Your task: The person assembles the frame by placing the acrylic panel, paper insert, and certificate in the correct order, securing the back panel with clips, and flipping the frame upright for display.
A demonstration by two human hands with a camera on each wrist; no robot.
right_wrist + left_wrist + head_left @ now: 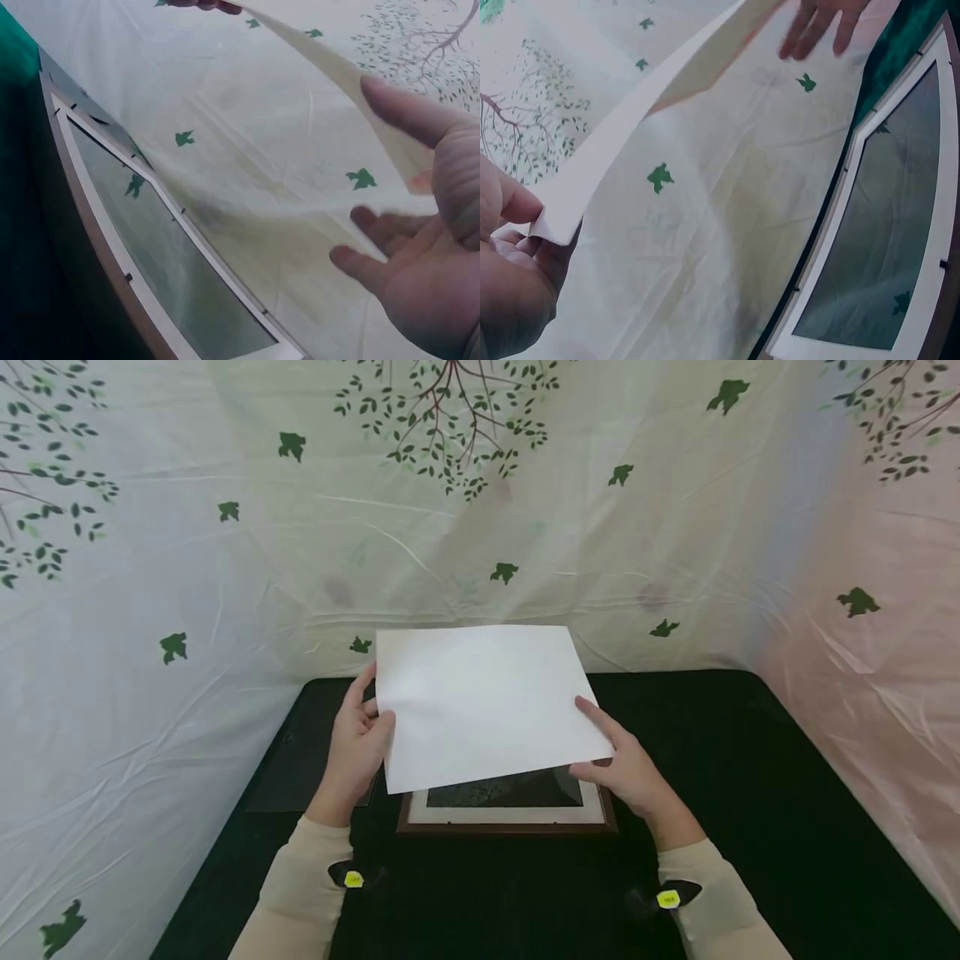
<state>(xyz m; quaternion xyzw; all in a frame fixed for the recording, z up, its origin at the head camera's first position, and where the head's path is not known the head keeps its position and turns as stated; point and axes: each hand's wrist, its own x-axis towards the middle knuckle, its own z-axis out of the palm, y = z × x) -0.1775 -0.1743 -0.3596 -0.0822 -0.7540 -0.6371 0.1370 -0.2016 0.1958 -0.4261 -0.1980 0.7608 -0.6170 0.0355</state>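
Observation:
A blank sheet of white paper (480, 702) is held up, tilted, above the table. At its left edge my left hand (358, 747) pinches it, thumb on the near face and fingers behind; the left wrist view shows the sheet (615, 150) bending slightly at this grip. My right hand (630, 777) is at the lower right corner with fingers spread, one lying over the sheet's edge. Its loose fingers (360, 266) show beneath the sheet in the right wrist view. Under the paper lies a brown picture frame (510, 829) with a white border and dark, reflective centre, partly hidden.
Small black tabs line the inner edge of the frame. A thin dark panel (288, 772) lies on the black table (495, 902) to the left. Behind and at both sides hangs a pale curtain (420, 568) printed with leaves and birds.

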